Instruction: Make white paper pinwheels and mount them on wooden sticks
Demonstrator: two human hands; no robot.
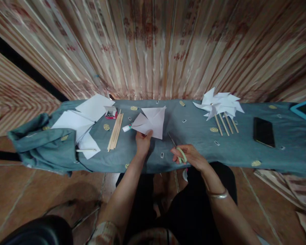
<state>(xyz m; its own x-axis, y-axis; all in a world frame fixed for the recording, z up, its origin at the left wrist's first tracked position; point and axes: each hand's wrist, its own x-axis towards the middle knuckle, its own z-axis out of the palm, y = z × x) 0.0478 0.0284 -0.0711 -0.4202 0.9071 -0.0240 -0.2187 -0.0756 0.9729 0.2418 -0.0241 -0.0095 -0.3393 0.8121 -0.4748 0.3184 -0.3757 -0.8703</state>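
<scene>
Pinched at its lower edge, a square of white paper (155, 124) with slits cut in from its corners is held by my left hand (143, 141). My right hand (187, 154) grips scissors with pale green handles (183, 156); their blades point up and left, apart from the paper. A glue stick with a white cap (126, 128) lies partly behind the paper's left corner. Left of it several thin wooden sticks (115, 132) lie in a bundle, beside a small red box of metal pins (111, 113).
White paper sheets (79, 122) lie at the left, by bunched cloth. Paper pinwheels on sticks (220, 103) lie right of centre, then a black phone (264, 132) and a blue-framed device (304, 110). A pleated curtain (153, 51) hangs behind the cloth-covered table (199, 136).
</scene>
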